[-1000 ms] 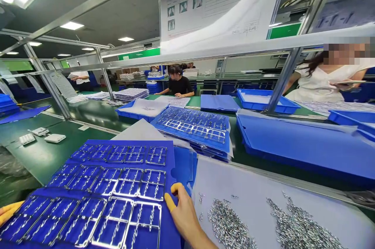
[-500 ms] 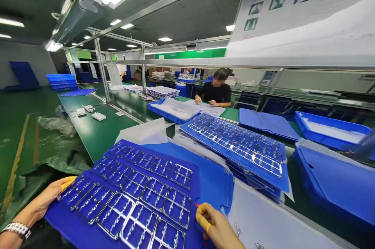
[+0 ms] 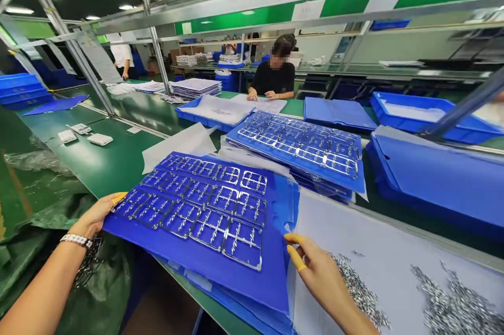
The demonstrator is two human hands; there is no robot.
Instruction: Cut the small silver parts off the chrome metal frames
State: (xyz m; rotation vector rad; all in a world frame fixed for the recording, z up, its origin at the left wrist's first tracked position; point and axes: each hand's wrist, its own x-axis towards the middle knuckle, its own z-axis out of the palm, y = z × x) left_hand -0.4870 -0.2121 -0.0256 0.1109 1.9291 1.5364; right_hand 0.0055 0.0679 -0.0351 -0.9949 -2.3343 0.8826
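Since the earlier frame, the blue plastic sheet [image 3: 197,267] has moved to mid-view, its near side overhanging the green bench edge [image 3: 212,311]. The person's left hand [image 3: 94,218], fingers part-closed, grips the sheet's left edge; a beaded bracelet [image 3: 76,240] circles the wrist. Silver metal frames [image 3: 205,209] sit in the sheet's recesses. The right hand [image 3: 318,272], curved and part-open, has yellow-capped fingertips [image 3: 295,257] at the right edge; whether it grips cannot be told. Just beyond lies a stack of loaded blue sheets [image 3: 299,151]. To the right, loose metal parts [image 3: 457,301] lie on a white sheet [image 3: 394,235], with open room between the heaps.
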